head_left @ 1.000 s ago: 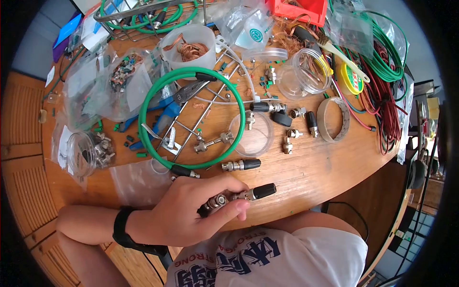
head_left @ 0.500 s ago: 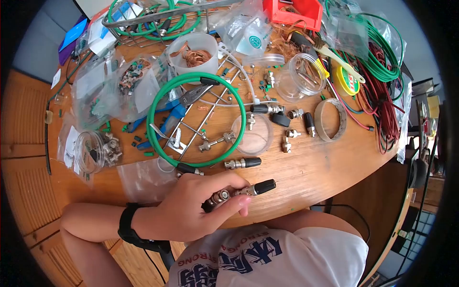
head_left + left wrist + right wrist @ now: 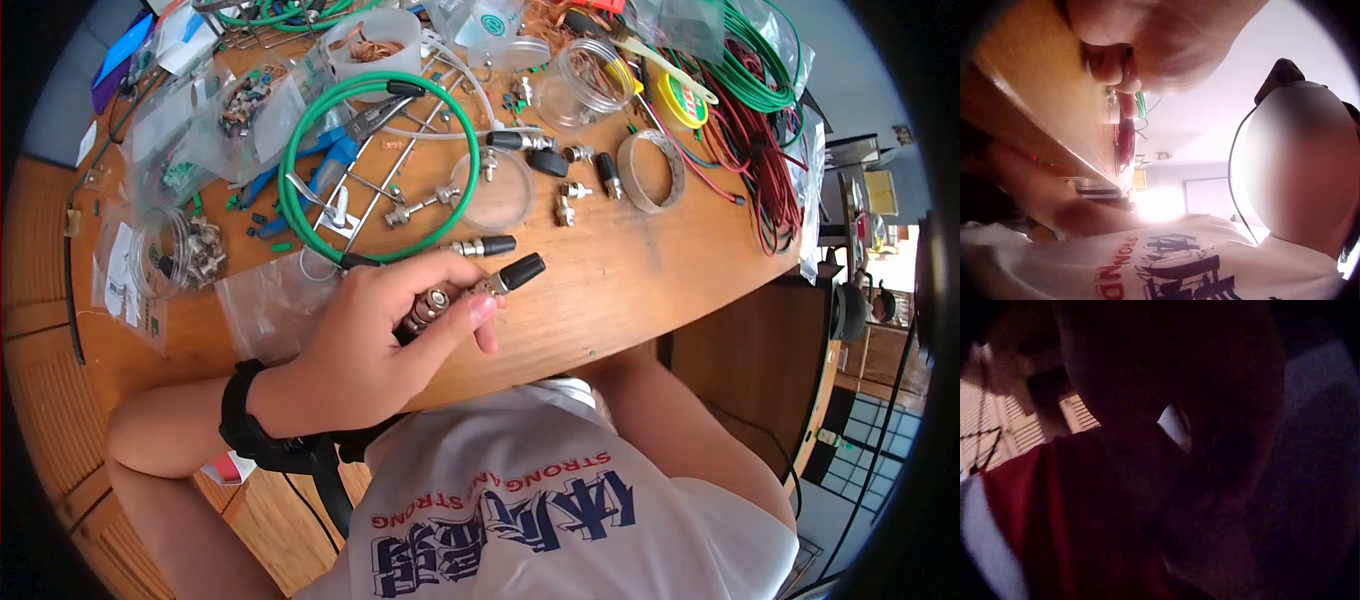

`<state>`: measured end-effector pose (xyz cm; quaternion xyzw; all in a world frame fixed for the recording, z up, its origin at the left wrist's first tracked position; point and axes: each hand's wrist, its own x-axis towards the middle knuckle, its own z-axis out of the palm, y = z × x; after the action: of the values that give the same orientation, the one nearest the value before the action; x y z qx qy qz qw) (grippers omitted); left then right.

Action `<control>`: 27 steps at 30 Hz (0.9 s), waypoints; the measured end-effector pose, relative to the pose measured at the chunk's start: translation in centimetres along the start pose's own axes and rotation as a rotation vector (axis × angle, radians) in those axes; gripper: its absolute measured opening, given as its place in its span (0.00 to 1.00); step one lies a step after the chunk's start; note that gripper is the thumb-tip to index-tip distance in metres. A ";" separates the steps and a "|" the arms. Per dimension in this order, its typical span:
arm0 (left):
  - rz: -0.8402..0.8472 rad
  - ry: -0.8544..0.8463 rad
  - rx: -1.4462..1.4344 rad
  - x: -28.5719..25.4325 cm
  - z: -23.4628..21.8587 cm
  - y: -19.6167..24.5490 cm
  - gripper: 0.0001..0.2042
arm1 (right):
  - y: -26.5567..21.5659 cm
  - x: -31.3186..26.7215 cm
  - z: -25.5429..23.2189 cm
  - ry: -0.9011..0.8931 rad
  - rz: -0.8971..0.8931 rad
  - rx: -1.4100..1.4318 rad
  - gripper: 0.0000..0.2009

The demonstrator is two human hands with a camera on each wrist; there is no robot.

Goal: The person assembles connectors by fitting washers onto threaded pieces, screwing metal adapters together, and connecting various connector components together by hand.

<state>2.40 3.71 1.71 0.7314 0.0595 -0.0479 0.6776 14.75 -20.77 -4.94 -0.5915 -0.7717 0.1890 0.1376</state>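
Note:
My left hand (image 3: 375, 325) is raised over the near edge of the table, palm turned toward my body. Between thumb and fingers it pinches a BNC connector with a black boot (image 3: 521, 271), boot pointing away to the right. A second metal BNC connector (image 3: 432, 303) sits inside the curled fingers. Just beyond the fingertips, another black-booted connector (image 3: 485, 246) lies on the table. Behind the hand is a looped green cable (image 3: 290, 150). In the head view the right hand is hidden below the table; the right wrist view shows that hand (image 3: 1216, 469) very dark, fingers hard to make out.
Blue-handled pliers (image 3: 325, 165) and a wire rack lie under the cable loop. Loose connectors (image 3: 570, 202), a tape ring (image 3: 640, 170) and a clear jar (image 3: 585, 90) stand farther right. Plastic bags (image 3: 170, 175) and a tub of copper wire (image 3: 372, 60) fill the back left.
The head view has tipped downward, so table and left hand sit higher in it. The left hand keeps its hold on both connectors. More of the right arm shows, reaching down below the table edge.

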 end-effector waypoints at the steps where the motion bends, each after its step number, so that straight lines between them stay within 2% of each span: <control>1: 0.007 -0.001 -0.010 0.0 0.0 -0.3 0.06 | -0.4 -0.3 -0.1 -0.002 0.008 -0.005 0.11; 9: 0.090 0.027 -0.096 0.1 0.5 -1.2 0.04 | -1.6 -2.0 -0.7 -0.057 0.024 0.004 0.11; 11: 0.058 -0.006 0.015 0.1 0.1 -0.7 0.04 | -2.4 -1.5 -1.1 -0.071 0.016 0.018 0.11; 13: 0.031 -0.006 0.069 0.1 -0.1 -0.2 0.05 | -2.7 -3.0 -7.3 -0.638 0.251 0.732 0.15; 15: 0.015 -0.019 0.124 0.2 0.1 -0.2 0.05 | -2.3 -0.5 -14.0 -0.795 0.202 0.773 0.14; 17: -0.021 0.007 -0.038 0.1 0.4 -0.4 0.04 | -2.7 -0.4 -17.8 -0.309 0.223 0.268 0.10; 18: -0.019 0.005 -0.036 0.2 0.4 -0.5 0.04 | -2.8 0.7 -17.8 0.018 0.330 0.124 0.10; 19: 0.007 0.004 -0.026 0.2 0.3 -0.7 0.04 | -1.5 1.7 -18.0 0.187 0.250 0.013 0.15; 20: 0.033 0.006 -0.016 0.1 0.1 -0.8 0.04 | -0.5 3.1 -17.7 0.189 0.245 0.011 0.15; 22: 0.051 0.004 0.034 0.1 -0.1 -0.8 0.04 | 1.3 5.2 -16.2 0.322 0.036 -0.167 0.17; 26: 0.060 -0.010 0.090 0.1 -0.6 0.1 0.04 | 3.8 5.9 -13.9 0.267 -0.141 -0.077 0.17; 27: 0.137 0.024 0.047 0.2 -0.3 -0.8 0.04 | 4.2 5.8 -13.4 0.291 -0.189 -0.087 0.17</control>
<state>2.42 4.12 0.90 0.7500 0.0162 0.0060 0.6612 22.70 -12.52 5.06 -0.5427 -0.8033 0.0542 0.2393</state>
